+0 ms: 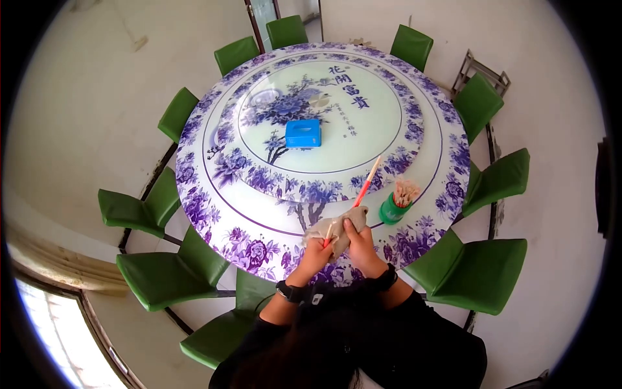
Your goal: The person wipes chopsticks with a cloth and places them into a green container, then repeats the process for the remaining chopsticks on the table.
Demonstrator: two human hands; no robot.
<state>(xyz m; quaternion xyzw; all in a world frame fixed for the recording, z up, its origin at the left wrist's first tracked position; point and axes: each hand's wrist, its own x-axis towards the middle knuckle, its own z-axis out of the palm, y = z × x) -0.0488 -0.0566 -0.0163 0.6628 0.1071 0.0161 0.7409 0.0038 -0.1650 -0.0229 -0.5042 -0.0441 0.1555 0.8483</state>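
Note:
My left hand (315, 254) and my right hand (360, 247) are together over the near edge of a round table (214, 194) printed with blue and purple flowers. Both hands grip a grey cloth (339, 228) wrapped around the lower end of a pair of chopsticks (366, 185), red below and pale at the tip, which slant up and to the right out of the cloth. A green cup (394, 210) holding several more chopsticks stands just right of my hands.
A blue box (303, 133) lies on the round glass turntable (382, 110) in the table's middle, which bears dark characters. Green chairs (165, 275) ring the table on all sides. A window (58, 337) is at the lower left.

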